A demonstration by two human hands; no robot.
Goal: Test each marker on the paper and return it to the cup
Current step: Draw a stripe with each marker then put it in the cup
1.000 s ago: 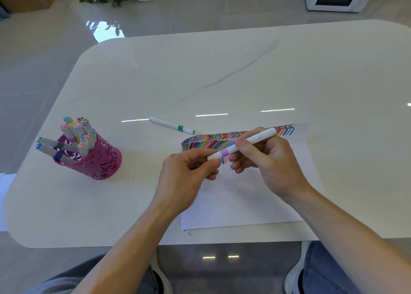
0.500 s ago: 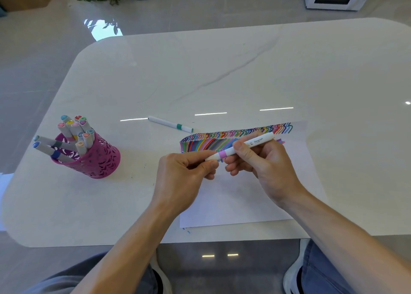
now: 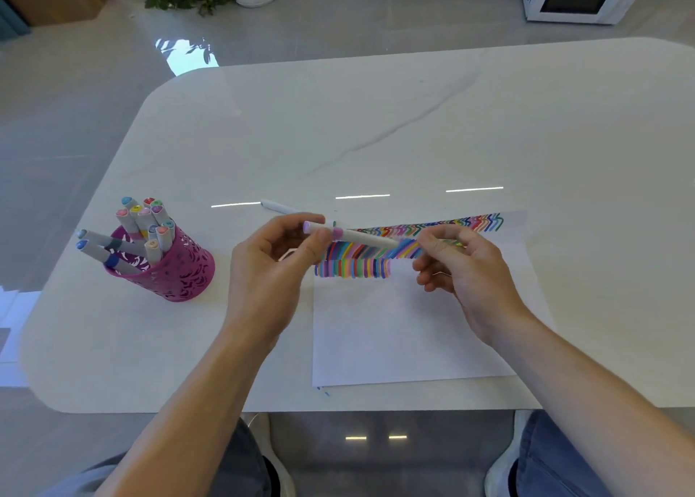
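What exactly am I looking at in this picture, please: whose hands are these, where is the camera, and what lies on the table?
There is no machine here: a person works with bare hands. A wide-angle camera worn on the head looks forward and down, so you see the arms from the person's own side. On the white table lie a sheet of paper with rows of coloured test strokes, a pink cup full of markers on the left, and one loose marker beyond the hands. The left hand pinches a white marker with a lilac band near its capped end. The right hand is curled close to its other end; blur hides whether it touches.
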